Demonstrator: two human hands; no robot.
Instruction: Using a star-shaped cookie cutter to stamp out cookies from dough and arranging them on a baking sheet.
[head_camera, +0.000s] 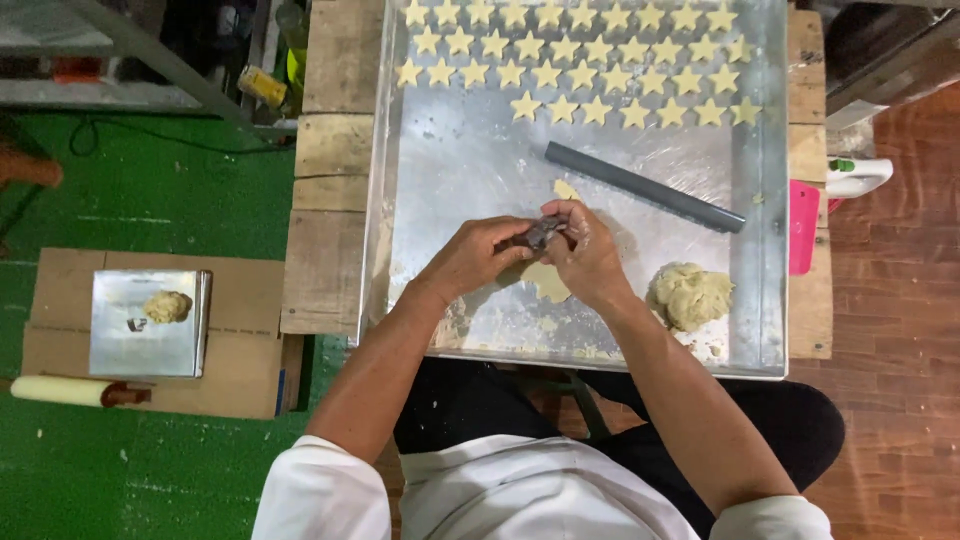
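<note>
The head camera looks straight down at a big shiny metal tray (470, 170) that sits on a wooden counter (325, 250). Both hands meet over the middle of the tray. The left hand (478, 255) and the right hand (585, 250) are closed together around a small dark metal cutter (541, 232), and the fingers of both pinch it from each side. The cutter is held up just above the tray, not lying on it. Right under the hands lies a flat scrap of pale dough (545, 282), and a little piece of it pokes out beyond the fingers.

At the far end of the tray there are rows of small pale dough stars (580, 60), lined up neatly and close to each other. A long grey tube (645, 187) lies slanted on the tray between the stars and the hands. Near the right hand, a lumpy ball of pale dough (690, 295) rests on the tray.

Off to the left, on the green floor (150, 190), a flat brown cardboard sheet (240, 380) carries a small square metal tin (150, 325) with a bit of dough in it. A cream rolling pin (65, 391) lies beside it. A pink flat tool (803, 225) sits on the right edge of the counter.
</note>
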